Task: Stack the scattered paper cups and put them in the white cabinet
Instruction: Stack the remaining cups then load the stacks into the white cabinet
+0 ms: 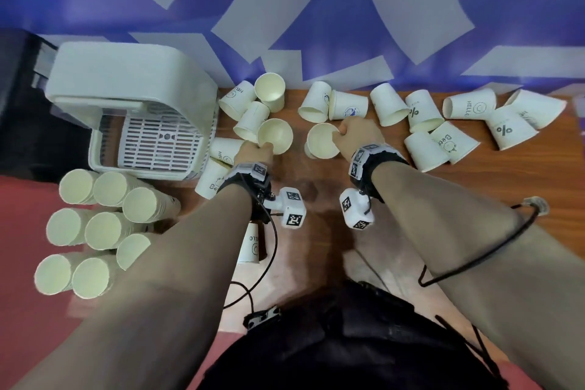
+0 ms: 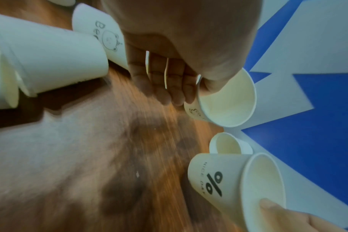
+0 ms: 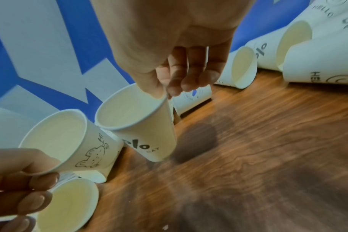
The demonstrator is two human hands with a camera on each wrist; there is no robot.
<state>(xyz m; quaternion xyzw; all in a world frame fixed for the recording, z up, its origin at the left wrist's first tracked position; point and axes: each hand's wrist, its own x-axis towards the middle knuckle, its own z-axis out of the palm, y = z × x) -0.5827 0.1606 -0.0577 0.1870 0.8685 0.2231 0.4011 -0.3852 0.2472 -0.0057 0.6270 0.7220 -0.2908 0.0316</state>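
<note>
My left hand (image 1: 262, 146) pinches the rim of a paper cup (image 1: 274, 135) with a bear drawing (image 2: 226, 100), thumb inside, held just above the wooden table. My right hand (image 1: 341, 133) pinches the rim of a second cup (image 1: 323, 140) printed with a % sign (image 3: 137, 122), a little to the right of the first. Both cups have their mouths up and tilted, and they are apart. Several more cups (image 1: 391, 108) lie scattered on their sides along the table's back. The white cabinet (image 1: 133, 79) stands at the left with its front open.
Several tall stacks of cups (image 1: 95, 231) lie at the lower left in front of the cabinet. Loose cups (image 1: 243, 104) crowd between the cabinet and my left hand. One cup (image 1: 251, 245) lies under my left forearm. A blue-and-white wall (image 1: 348, 9) backs the table (image 1: 316, 187).
</note>
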